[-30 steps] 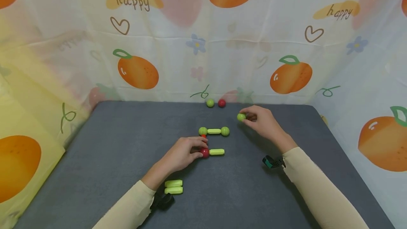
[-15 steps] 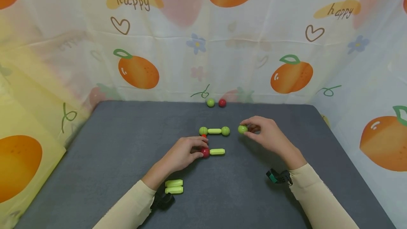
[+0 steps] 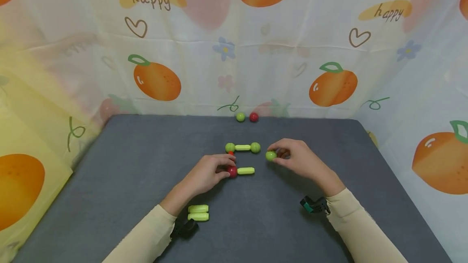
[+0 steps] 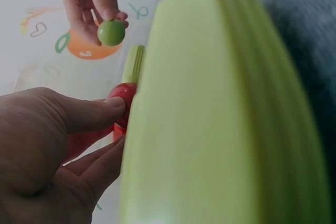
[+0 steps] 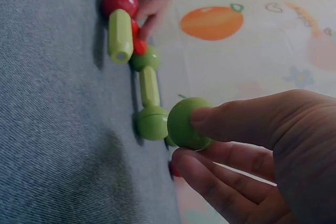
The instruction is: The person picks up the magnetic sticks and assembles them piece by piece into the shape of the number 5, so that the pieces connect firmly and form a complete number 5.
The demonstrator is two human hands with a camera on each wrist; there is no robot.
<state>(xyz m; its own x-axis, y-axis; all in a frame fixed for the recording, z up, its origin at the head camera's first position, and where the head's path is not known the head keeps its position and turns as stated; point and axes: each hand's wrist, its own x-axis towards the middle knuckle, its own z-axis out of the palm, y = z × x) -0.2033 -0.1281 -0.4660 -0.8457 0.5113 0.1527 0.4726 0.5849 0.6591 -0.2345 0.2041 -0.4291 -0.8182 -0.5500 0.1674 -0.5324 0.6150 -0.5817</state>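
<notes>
My left hand (image 3: 204, 175) pinches a red ball (image 3: 232, 171) low over the table. A pale green rod (image 3: 246, 171) sticks out rightward from that ball. A red rod (image 5: 139, 43), partly hidden by my left fingers, runs from it toward a green ball (image 3: 230, 147). From there another pale green rod (image 3: 243, 147) leads to a second green ball (image 3: 255, 147) with a seam line. My right hand (image 3: 297, 157) holds a loose green ball (image 5: 189, 123) between thumb and fingers, just right of the joined pieces and apart from them.
Two pale green rods (image 3: 198, 213) lie side by side near my left wrist; one looms large in the left wrist view. At the table's back edge sit a green ball (image 3: 240, 117) and a red ball (image 3: 254, 117). A printed curtain (image 3: 204, 72) hangs behind.
My right hand has come toward me and slightly left with the green ball, from near the back to beside the joined pieces. My left hand keeps its grip on the red ball.
</notes>
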